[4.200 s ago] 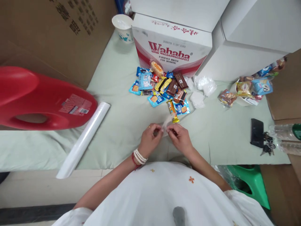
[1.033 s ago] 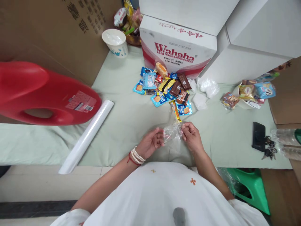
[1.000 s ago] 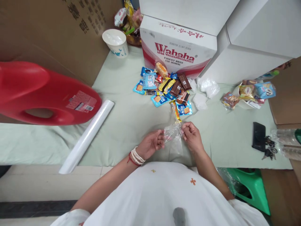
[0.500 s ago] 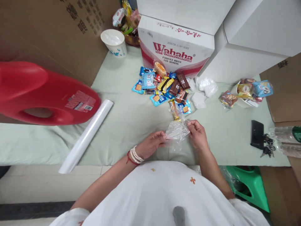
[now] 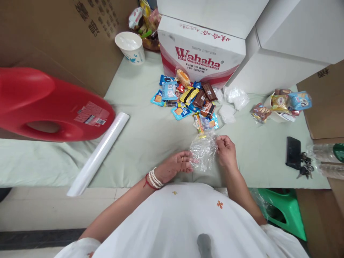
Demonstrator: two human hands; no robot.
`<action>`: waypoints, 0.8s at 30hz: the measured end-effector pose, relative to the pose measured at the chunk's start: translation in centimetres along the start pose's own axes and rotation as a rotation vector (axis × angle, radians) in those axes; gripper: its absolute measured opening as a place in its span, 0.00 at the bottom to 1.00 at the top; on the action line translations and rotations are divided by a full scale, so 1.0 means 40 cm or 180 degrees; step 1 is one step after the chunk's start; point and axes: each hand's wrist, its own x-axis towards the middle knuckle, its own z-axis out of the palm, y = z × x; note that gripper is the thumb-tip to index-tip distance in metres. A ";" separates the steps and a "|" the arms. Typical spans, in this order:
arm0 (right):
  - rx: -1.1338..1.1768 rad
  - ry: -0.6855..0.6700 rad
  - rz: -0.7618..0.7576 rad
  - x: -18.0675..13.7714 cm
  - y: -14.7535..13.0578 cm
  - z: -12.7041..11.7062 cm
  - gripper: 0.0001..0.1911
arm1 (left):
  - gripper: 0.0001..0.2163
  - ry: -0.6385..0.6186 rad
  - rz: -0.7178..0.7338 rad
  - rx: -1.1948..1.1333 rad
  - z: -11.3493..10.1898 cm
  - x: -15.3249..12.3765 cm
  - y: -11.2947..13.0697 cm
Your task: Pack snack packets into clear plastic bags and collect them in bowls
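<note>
Fingers of the right hand (image 5: 227,151) pinch clear plastic (image 5: 203,153); those of the left hand (image 5: 174,166) curl at its edge, grip unclear. Between them it has spread fuller, suggesting unfolding progresses.

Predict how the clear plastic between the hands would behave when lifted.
The clear plastic is probably floppy, given its many creases. It looks light, being see-through. With the right hand pinching one edge, the rest may sag.
</note>
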 end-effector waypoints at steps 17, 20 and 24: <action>-0.0378 0.0141 -0.0157 -0.005 0.021 -0.002 0.16 | 0.17 0.0213 0.0440 0.0919 0.016 0.009 -0.009; -0.0679 0.0143 -0.0278 -0.007 0.030 -0.011 0.17 | 0.20 -0.0003 0.0386 0.1093 0.031 -0.003 0.002; -0.1601 0.0328 -0.0595 -0.016 0.019 -0.006 0.15 | 0.22 -0.0042 0.0572 0.1828 0.080 -0.017 0.033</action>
